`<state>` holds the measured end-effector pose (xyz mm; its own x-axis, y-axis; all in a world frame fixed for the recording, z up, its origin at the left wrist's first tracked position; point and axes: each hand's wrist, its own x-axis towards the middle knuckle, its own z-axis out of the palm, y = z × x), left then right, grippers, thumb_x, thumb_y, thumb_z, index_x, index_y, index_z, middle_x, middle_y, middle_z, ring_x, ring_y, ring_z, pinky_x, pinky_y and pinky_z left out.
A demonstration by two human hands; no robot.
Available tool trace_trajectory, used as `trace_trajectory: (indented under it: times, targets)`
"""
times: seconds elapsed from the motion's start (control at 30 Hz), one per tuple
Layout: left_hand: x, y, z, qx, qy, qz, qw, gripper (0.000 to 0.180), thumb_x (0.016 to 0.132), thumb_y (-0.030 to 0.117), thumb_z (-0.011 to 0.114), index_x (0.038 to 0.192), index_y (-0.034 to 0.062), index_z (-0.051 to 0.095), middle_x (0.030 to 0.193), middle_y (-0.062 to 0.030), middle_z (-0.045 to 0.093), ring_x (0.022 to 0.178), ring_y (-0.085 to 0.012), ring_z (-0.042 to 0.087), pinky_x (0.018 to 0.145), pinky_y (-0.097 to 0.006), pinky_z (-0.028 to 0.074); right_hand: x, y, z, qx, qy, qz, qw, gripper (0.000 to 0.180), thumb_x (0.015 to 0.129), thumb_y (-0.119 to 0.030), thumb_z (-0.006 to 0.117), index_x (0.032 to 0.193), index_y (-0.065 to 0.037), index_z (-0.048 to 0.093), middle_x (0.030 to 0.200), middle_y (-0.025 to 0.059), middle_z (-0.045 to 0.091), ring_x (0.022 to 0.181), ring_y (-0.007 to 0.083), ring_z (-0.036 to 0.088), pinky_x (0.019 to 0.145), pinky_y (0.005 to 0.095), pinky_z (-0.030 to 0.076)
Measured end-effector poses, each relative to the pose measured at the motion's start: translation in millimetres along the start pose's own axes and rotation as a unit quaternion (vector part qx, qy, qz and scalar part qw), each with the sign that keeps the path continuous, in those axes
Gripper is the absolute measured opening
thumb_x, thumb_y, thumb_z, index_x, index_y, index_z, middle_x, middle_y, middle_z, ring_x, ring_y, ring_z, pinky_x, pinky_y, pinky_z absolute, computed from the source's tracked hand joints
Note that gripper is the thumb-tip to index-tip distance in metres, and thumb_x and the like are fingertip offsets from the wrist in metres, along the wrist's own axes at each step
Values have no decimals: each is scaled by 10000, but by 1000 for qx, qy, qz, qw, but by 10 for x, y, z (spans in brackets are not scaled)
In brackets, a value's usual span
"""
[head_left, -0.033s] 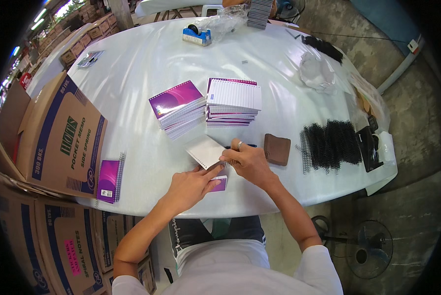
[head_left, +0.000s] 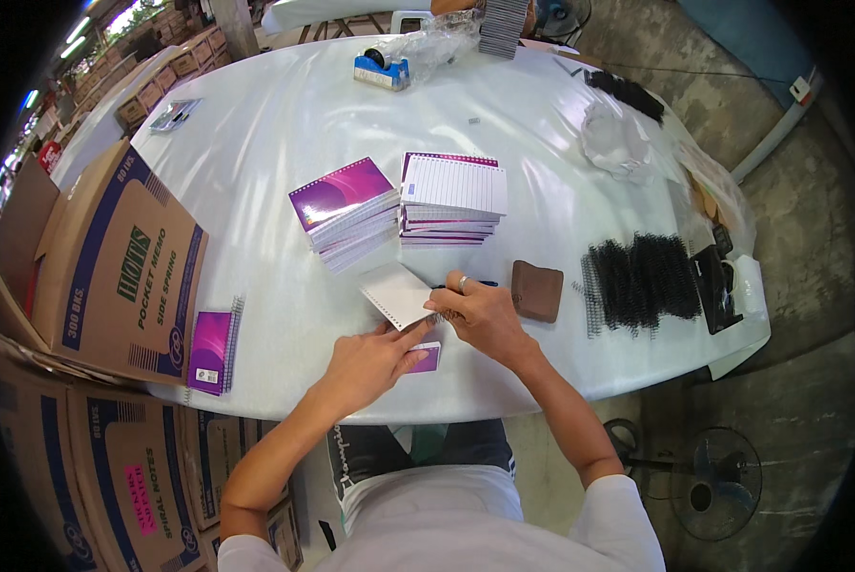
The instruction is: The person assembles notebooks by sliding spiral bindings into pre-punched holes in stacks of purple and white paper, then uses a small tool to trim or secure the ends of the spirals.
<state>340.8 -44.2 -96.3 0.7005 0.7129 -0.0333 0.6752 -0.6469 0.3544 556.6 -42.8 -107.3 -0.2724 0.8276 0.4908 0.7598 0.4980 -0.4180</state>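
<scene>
My right hand (head_left: 477,315), with a ring on one finger, pinches the near corner of a white block of punched pages (head_left: 395,293), which is tilted up off the white table (head_left: 275,133). My left hand (head_left: 375,360) presses on a small purple cover (head_left: 428,359) lying just under that block, its fingertips touching the block's lower edge. A blue pen (head_left: 485,283) lies behind my right hand. Just beyond stand two stacks of small notebooks, one topped by a purple cover (head_left: 344,212) and one by a lined page (head_left: 452,194).
A brown pouch (head_left: 536,290) and a heap of black spiral coils (head_left: 637,279) lie to the right. Printed cardboard boxes (head_left: 113,267) crowd the left edge, a purple spiral notebook (head_left: 212,351) beside them. A blue tape dispenser (head_left: 382,69) sits far back. A fan (head_left: 718,481) stands on the floor.
</scene>
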Motion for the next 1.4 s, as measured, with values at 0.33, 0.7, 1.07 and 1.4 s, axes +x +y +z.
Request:
trace_trajectory:
  times: [0.33,0.7,1.07,1.4]
  targets:
    - [-15,-33,55,8,44,33,998,414,985,365,501,1382,246,515,1470,7,459,991,-223,672,698,-393,571,108,18,-90,-30,-152,9,988,421,763,-68,733,1156,-147,606,1091,73,553,811,309,657,624,416,516]
    - [-29,-29,41,29,38,38,998,439,978,376,510,1398,249,492,1504,36,416,1140,-305,599,682,-376,588,159,58,97,-58,-125,-15,990,412,759,-95,745,1145,-147,608,1062,28,549,804,259,645,612,372,515]
    - [-133,21,57,27,69,58,996,456,956,409,528,1392,277,499,1584,43,263,1281,-357,508,695,-410,595,174,141,36,-59,32,21,998,184,779,-47,710,943,-96,642,862,54,587,753,240,643,619,358,510]
    - [-94,46,20,10,4,37,999,478,995,407,463,1446,260,412,1304,0,605,1110,-317,639,711,-447,575,1035,732,-808,97,-11,310,946,374,798,-187,791,996,34,563,802,142,639,736,211,615,698,311,499]
